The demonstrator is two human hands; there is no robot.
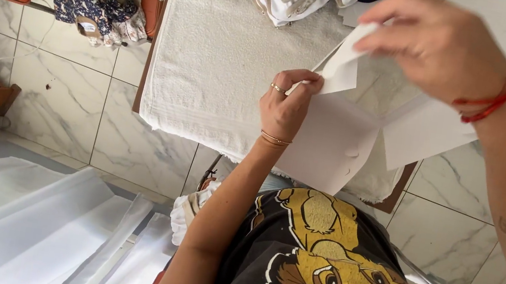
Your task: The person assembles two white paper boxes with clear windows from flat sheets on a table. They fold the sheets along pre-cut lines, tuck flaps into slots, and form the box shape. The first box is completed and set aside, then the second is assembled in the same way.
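White fabric piece, thin and limp, hangs over the edge of the towel-covered table in front of us. Our left hand pinches a corner of it closed between thumb and fingers; our right hand grips a folded flap higher up. We judge it light, soft and easily creased, best held at edges and corners.

Just one view here, a head-mounted cam looking steeply down the wearer's own front, so the black printed shirt fills the bottom edge. It faces a towel-covered table right ahead, with marble floor tiles off to the side. Pretty close in: both forearms are cropped by the frame. No second view to share anything with.
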